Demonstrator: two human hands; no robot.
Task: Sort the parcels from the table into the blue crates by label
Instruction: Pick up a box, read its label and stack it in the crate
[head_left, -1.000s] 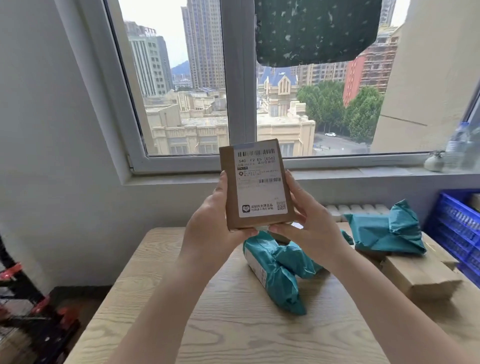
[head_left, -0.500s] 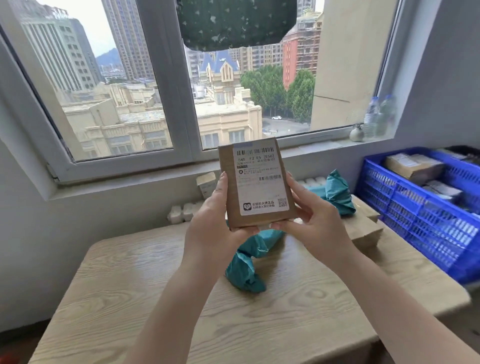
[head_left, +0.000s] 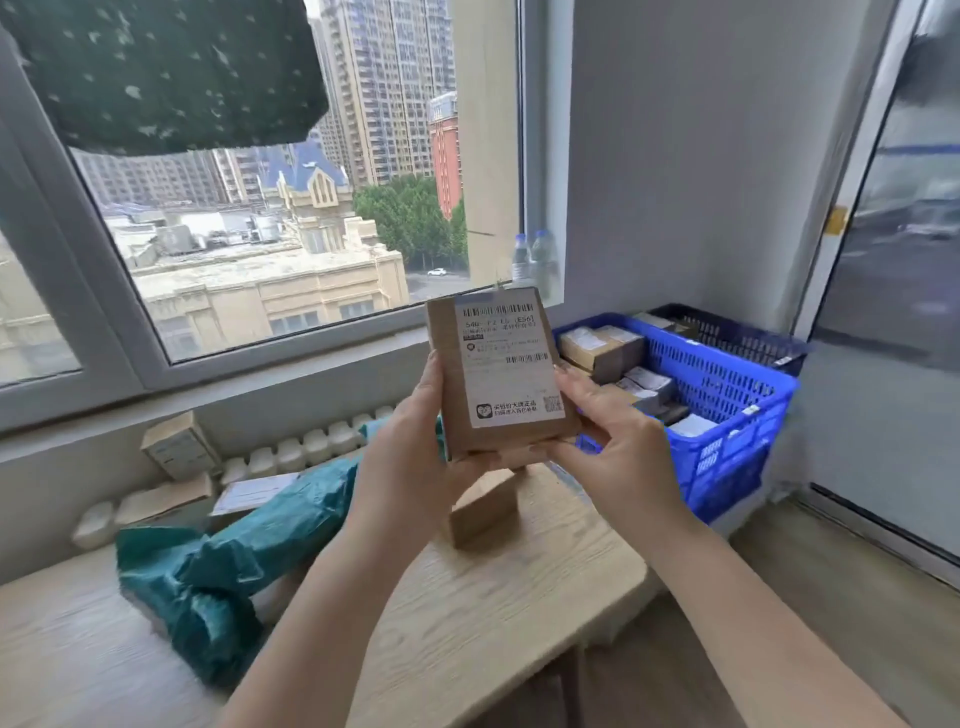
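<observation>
I hold a small brown cardboard parcel (head_left: 497, 371) upright in front of me, its white barcode label facing me. My left hand (head_left: 415, 452) grips its left edge and bottom, and my right hand (head_left: 608, 431) grips its right edge and bottom corner. Behind it to the right stands a blue crate (head_left: 727, 400) holding several boxed parcels. A second, darker crate (head_left: 737, 332) sits behind the blue one. On the wooden table (head_left: 493, 613) below lie a teal plastic mailer (head_left: 218, 566) and a brown box (head_left: 483, 506).
More cardboard parcels (head_left: 179, 449) and a flat labelled one (head_left: 249, 493) lie along the radiator under the window sill. Two bottles (head_left: 532, 260) stand on the sill's right end. A glass door (head_left: 893, 291) closes the right side; bare floor lies past the table's right edge.
My view has swung to the right, bringing the blue crate closer to the middle and the door into sight. Both hands still hold the parcel upright, now in front of the crate.
</observation>
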